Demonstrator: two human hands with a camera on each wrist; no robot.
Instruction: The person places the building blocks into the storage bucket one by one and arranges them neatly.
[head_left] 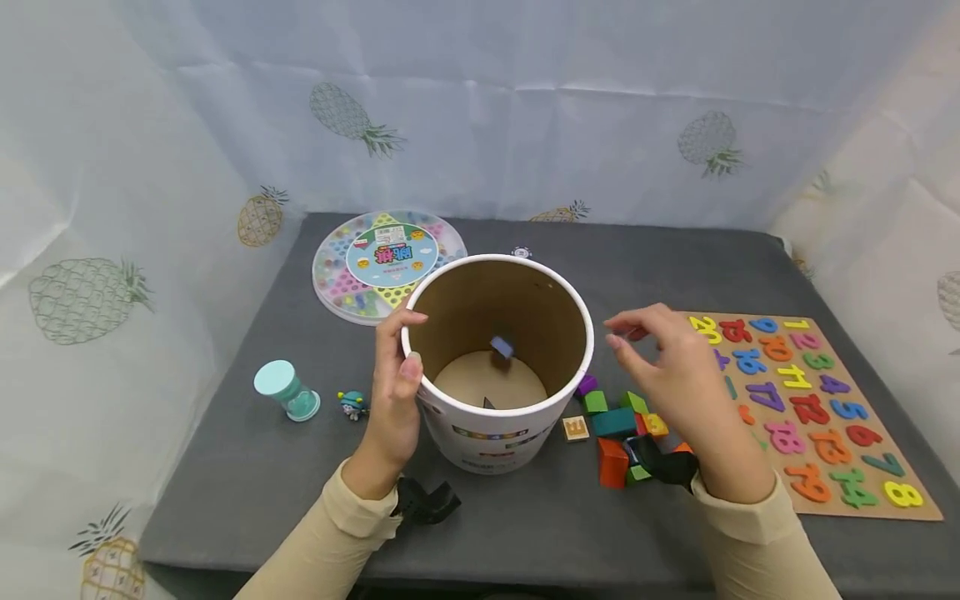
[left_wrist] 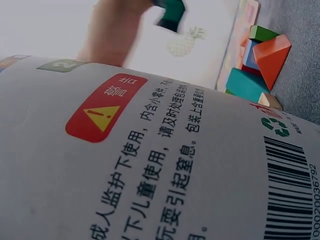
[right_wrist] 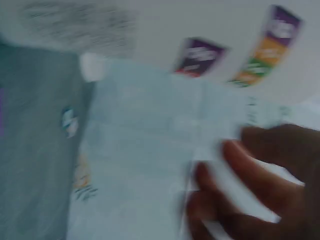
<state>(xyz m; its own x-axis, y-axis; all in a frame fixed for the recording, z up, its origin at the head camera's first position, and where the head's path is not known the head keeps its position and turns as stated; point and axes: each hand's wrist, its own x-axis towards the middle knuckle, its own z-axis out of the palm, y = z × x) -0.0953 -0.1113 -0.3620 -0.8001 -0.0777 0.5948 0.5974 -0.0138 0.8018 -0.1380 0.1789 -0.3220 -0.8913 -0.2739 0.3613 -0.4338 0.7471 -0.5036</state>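
A tall white bucket [head_left: 480, 446] with a brown inside stands on the dark table. My left hand [head_left: 392, 404] holds its left rim, fingertips and thumb at the edge. Inside the bucket, a small blue block [head_left: 502, 347] shows against the far wall; whether it touches the bottom I cannot tell. The tip of a dark piece [head_left: 488, 403] peeks above the near rim. Just right of the bucket, my right hand [head_left: 675, 358] hovers with fingers loosely bent and nothing between them; it is blurred in the right wrist view. Coloured blocks [head_left: 615, 422] lie in a heap below it.
A number board [head_left: 813, 408] lies at the right. Behind the bucket at left is a round Chinese checkers set [head_left: 390, 258]. A turquoise hourglass [head_left: 288, 389] and a small figurine [head_left: 351, 404] stand to the left. A wooden letter tile [head_left: 575, 428] sits beside the bucket.
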